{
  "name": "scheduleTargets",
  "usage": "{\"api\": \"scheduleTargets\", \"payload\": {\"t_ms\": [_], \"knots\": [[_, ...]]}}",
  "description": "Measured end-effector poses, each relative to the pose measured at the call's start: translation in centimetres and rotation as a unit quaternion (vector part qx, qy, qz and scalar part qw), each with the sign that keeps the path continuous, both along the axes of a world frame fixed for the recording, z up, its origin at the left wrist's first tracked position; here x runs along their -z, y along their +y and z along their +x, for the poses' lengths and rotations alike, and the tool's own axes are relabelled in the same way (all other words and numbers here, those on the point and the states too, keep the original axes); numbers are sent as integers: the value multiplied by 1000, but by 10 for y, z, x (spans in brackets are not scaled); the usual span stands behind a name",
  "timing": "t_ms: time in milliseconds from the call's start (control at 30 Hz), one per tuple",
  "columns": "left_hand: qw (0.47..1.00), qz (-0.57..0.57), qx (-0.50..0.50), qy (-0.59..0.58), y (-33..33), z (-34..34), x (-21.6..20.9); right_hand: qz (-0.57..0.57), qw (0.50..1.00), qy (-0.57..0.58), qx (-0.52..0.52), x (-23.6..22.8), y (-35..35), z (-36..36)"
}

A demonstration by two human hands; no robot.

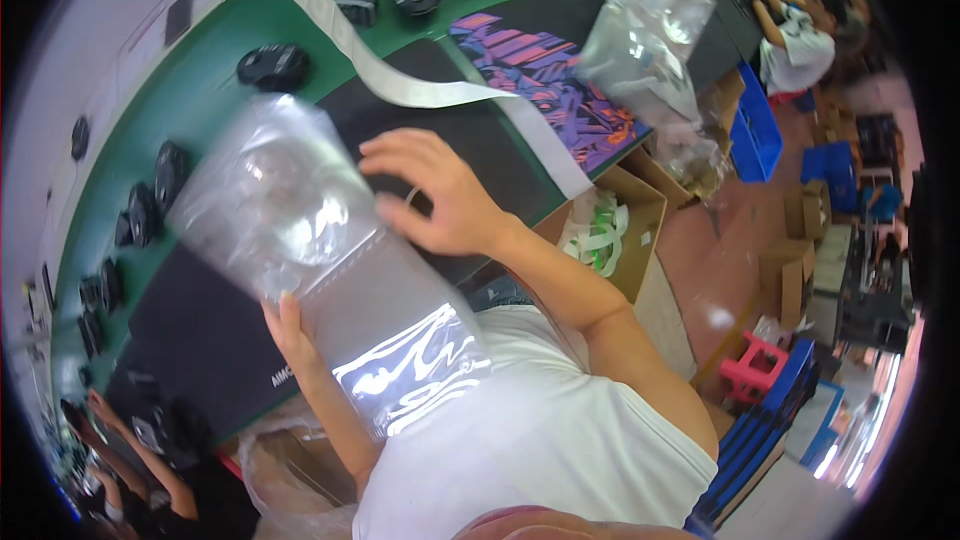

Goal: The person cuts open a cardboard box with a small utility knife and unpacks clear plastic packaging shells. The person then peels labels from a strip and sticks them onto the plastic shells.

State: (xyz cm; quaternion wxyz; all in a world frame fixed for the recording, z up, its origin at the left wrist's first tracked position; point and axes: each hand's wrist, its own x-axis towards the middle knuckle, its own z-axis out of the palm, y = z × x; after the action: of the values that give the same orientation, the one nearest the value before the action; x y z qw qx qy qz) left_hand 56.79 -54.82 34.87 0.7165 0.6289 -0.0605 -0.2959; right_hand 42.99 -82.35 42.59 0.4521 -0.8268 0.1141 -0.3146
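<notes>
In front of my chest is a clear plastic bag (395, 310), glossy and creased. A row of small marks crosses it, and its far part bulges in a rounded shape; what is inside, if anything, I cannot make out. My left hand (288, 333) grips the bag's left edge, with part of the hand hidden behind the plastic. Just beyond the right edge of the bag, my right hand (435, 192) hovers with fingers bent and apart, holding nothing visible. Under both hands lie dark mats (210, 325) on the green bench.
A white strip (430, 92) hangs across the bench. Beyond it lie a purple patterned mat (545, 80) and another clear bag (650, 30). Black moulded parts (275, 67) line the green surface (225, 125). An open carton (632, 225) stands at right. Other people work at both ends.
</notes>
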Motion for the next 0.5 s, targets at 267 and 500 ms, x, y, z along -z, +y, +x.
{"api": "scheduleTargets", "payload": {"t_ms": [267, 500], "knots": [[999, 43, 1, -15, -16, -2, -14, -74, 975, 167, -128, 25, -25, -83], [968, 141, 17, -205, -46, -9, -64, -110, 979, 133, -106, -3, -58, -109]]}}
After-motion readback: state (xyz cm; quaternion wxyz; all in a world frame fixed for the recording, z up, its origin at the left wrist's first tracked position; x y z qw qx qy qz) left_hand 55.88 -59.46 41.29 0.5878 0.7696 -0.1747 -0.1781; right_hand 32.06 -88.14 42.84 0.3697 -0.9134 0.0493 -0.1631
